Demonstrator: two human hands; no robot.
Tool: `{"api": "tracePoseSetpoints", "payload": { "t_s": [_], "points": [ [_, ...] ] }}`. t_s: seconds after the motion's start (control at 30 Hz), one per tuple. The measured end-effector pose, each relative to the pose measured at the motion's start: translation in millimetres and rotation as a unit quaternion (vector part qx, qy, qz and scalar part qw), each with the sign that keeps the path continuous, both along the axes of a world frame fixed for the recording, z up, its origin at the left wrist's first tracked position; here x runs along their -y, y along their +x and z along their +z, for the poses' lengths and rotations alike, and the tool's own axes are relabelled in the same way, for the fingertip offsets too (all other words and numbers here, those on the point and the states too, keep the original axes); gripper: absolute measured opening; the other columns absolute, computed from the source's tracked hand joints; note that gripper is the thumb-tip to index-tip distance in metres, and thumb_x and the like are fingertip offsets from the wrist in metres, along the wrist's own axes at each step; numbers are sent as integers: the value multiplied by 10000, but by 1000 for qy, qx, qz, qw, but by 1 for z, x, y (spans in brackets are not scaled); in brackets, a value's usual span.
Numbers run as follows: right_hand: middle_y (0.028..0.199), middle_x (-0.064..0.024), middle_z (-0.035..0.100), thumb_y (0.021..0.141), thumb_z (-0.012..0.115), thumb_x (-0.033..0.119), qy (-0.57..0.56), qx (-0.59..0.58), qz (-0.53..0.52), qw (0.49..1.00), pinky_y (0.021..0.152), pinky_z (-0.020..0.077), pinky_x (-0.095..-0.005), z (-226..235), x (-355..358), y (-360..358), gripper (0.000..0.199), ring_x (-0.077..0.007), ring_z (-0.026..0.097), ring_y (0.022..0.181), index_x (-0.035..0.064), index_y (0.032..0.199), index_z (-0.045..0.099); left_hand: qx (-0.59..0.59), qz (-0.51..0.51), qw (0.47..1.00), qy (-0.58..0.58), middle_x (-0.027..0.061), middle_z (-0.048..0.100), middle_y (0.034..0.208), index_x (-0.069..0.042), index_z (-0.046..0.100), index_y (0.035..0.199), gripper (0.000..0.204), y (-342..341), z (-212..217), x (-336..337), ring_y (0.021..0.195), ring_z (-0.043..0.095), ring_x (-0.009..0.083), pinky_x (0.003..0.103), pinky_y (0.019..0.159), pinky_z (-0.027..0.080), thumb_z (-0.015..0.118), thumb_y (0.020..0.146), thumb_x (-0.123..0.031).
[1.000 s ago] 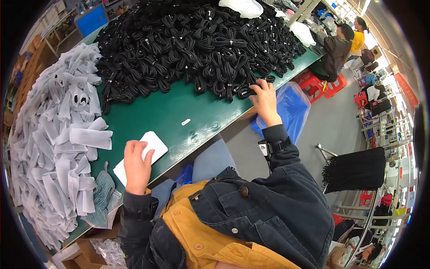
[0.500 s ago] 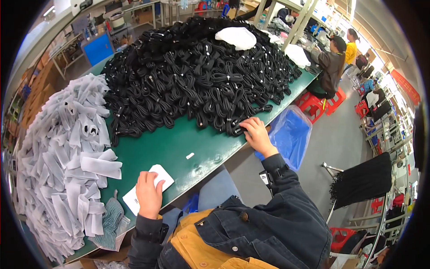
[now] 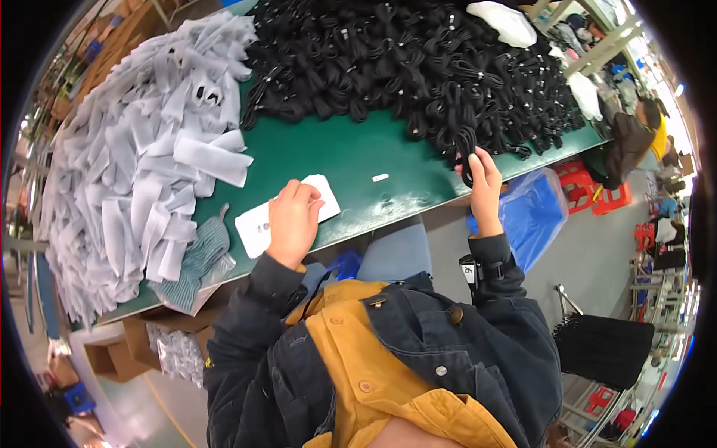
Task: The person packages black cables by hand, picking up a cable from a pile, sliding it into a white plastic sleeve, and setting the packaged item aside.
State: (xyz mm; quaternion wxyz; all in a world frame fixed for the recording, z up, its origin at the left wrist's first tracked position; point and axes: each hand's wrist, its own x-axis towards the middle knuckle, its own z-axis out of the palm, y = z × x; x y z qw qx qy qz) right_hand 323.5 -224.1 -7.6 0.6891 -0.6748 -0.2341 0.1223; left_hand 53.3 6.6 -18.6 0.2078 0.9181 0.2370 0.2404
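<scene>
A bundled black cable (image 3: 466,143) is pinched by my right hand (image 3: 485,190) at the front edge of the cable pile (image 3: 373,67). Its coil hangs tilted, close to other bundles. Near the front edge of the green table (image 3: 351,153), my left hand (image 3: 293,220) is closed over a flat white packet (image 3: 254,233) with small dark print. The packet sticks out on both sides of the hand; the fingers hide its middle. A small white strip (image 3: 381,178) lies on the table between my hands.
Pale translucent sleeves (image 3: 142,172) are heaped at the left, with a grey-green knitted cloth (image 3: 198,257) before them. A blue lined bin (image 3: 530,213) stands beyond the right table edge. White bags (image 3: 504,24), red stools (image 3: 579,183) and a seated person (image 3: 624,145) are farther right.
My right hand has taken hold of a bundled cable at the pile's edge and tilted it up. My left hand stays on the white packet. The view has tipped downward and turned.
</scene>
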Motion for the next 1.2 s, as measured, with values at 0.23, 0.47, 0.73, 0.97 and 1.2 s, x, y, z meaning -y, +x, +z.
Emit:
{"api": "tracePoseSetpoints", "payload": {
  "t_s": [0.23, 0.47, 0.73, 0.97, 1.2],
  "points": [
    [1054, -42, 617, 940, 617, 21, 34, -61, 229, 971, 747, 498, -248, -3, -65, -64, 405, -97, 587, 817, -3, 1335, 527, 67, 1, 998, 1, 96, 595, 893, -38, 620, 909, 122, -2, -11, -2, 779, 617, 298, 414, 679, 443, 697, 817, -60],
    [1051, -58, 617, 908, 640, -16, -58, 191, 302, 932, 778, 508, -257, 17, -84, -100, 536, -97, 593, 831, 8, 1417, 474, 80, -15, 996, 27, 128, 588, 874, -6, 586, 894, 93, -10, -7, 3, 739, 603, 327, 401, 643, 474, 661, 839, 5],
    [1059, -93, 666, 884, 703, 43, -48, 177, 312, 932, 764, 518, -279, 5, -88, -102, 497, -125, 625, 866, 20, 1349, 526, 82, -6, 992, -97, 124, 575, 852, -14, 582, 905, 125, -8, -4, 6, 733, 611, 317, 396, 642, 488, 676, 826, 4],
    [936, -153, 692, 889, 717, 136, -116, 218, 245, 938, 728, 528, -327, -1, -99, -103, 380, -239, 664, 794, 3, 1218, 579, 85, -2, 990, -111, 120, 583, 848, -26, 599, 907, 128, -2, 1, 2, 740, 624, 319, 394, 644, 494, 698, 828, -47],
    [889, -160, 681, 927, 669, 156, -125, 220, 272, 928, 693, 512, -337, 3, -92, -116, 292, -275, 648, 742, 6, 1171, 608, 34, 8, 999, -24, 112, 566, 894, -74, 616, 871, 132, -5, -21, 7, 835, 609, 329, 467, 657, 463, 709, 794, -129]
  ]
}}
